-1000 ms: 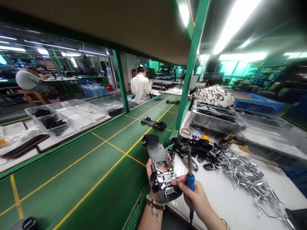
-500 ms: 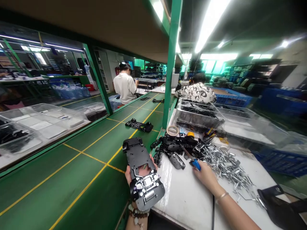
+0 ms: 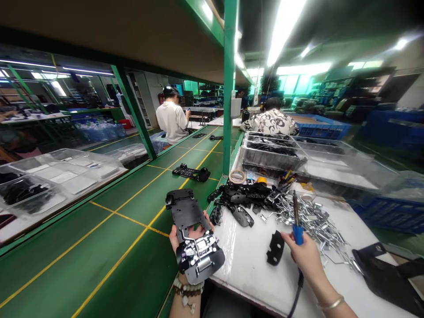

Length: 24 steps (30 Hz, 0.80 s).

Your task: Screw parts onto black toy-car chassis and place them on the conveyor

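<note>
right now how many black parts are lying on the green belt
3: near part beyond the left hand, far-left part, far-right part; the green post may hide more.

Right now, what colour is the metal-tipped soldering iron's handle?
The handle is blue, clearest in head view.

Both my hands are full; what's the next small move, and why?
Probably bring the black plate over to the chassis: the right hand pinches it alongside the blue-handled iron, while the left hand holds the chassis, silver parts facing up.
</note>
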Tool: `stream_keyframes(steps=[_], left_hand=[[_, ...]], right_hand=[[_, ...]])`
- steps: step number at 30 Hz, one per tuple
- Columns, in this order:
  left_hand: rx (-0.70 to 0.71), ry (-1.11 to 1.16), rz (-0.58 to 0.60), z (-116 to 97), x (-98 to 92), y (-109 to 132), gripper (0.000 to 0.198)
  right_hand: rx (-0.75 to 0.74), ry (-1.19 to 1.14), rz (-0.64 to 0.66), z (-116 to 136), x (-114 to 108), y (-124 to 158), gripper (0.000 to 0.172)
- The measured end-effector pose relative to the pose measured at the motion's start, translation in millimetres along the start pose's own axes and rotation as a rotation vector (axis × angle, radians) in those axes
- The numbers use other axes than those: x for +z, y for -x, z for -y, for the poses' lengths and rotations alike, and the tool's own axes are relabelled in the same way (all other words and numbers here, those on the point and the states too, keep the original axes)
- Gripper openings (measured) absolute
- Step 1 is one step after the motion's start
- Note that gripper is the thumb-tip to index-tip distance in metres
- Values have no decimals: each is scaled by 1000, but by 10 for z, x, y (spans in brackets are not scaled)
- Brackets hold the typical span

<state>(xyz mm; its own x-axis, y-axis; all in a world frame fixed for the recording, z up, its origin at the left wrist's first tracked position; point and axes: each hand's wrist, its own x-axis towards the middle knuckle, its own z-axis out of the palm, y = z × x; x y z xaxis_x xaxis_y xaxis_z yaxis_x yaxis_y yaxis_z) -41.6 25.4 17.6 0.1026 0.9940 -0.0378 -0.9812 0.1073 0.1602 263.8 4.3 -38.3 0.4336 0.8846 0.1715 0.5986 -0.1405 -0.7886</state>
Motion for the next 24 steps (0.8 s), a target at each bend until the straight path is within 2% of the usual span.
stream_keyframes(steps=[5,8,12,14,17,20,23,24], left_hand=[[-4,-45,-48,34,9,-1,63],[-38,-42,-76,56,24,9,62],[-25,-35,-62,105,41,38,60],[-21,-38,-67,120,63,65,56],[-34,-41,-101,133,125,106,50],[-43,-67,-157,189,215,109,44],[-35,-109,-255,328,316,63,38],[-44,-123,-283,388,350,44,37]], right_hand=[[63,127,-16,-408,-344,295,32],[-20,102,131,-468,-496,289,26],[-167,3,488,-347,-510,199,21],[-190,-20,579,-288,-490,159,23],[-175,-42,629,-234,-502,115,26],[-103,-83,621,-106,-538,98,34],[19,-332,612,209,-516,126,49],[8,-395,631,348,-490,142,51]])
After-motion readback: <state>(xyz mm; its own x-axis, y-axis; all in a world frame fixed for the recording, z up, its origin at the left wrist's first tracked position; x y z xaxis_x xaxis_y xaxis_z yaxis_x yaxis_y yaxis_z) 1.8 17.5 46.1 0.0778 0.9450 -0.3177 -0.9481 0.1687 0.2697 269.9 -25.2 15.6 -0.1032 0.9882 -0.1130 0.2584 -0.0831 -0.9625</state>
